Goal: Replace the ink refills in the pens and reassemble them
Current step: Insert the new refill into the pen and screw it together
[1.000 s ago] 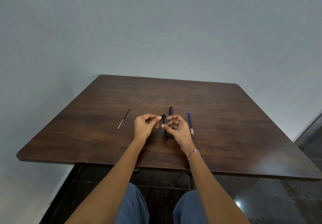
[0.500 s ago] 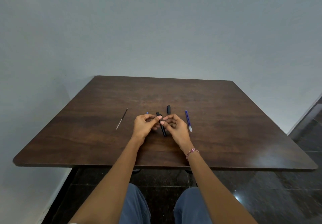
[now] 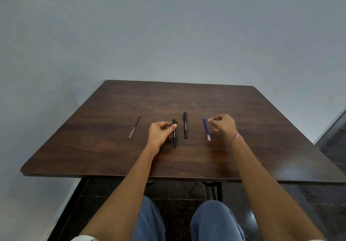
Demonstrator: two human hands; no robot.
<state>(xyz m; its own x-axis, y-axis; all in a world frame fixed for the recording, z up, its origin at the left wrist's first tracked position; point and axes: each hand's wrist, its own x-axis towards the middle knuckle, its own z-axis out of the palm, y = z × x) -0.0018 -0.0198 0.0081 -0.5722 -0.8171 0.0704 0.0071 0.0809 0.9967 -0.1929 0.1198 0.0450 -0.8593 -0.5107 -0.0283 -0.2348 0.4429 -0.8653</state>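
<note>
A plain grey wall (image 3: pixel 168 34) fills the view at 12 o'clock. Below it the dark wooden bench (image 3: pixel 262 156) spreads in front of you, and its near edge crosses above your knees in blue trousers (image 3: pixel 215 222) at 6 o'clock.

Both your forearms reach onto the bench. Your left hand (image 3: pixel 159 134) sits just left of the bench's middle. Its fingers (image 3: pixel 166 126) are curled, with the thumb pinching the black pen (image 3: pixel 174 137) near its far end. That pen points from 12 to 6 o'clock, and its near end sticks out below your hand.

Your right hand (image 3: pixel 224 124) hovers at 3 o'clock from the pens, well apart from your left hand. Its fingers (image 3: pixel 213 120) are loosely curled, and the thumb and forefinger tips lie close together. They point toward 9 o'clock, just beside the far end of the blue refill (image 3: pixel 206 130). Whether those tips touch the refill or pinch anything is too small to tell.

A second dark pen (image 3: pixel 185 125) lies between the black pen and the blue refill, parallel to both and touched by neither hand. At 9 o'clock from your left hand, a thin dark refill (image 3: pixel 135 126) lies on the bench, slanted toward 1 o'clock.

A beaded bracelet (image 3: pixel 236 138) circles your right wrist. A tiny blue bit (image 3: pixel 162 120) shows just beyond your left knuckles, at 12 o'clock from them.
</note>
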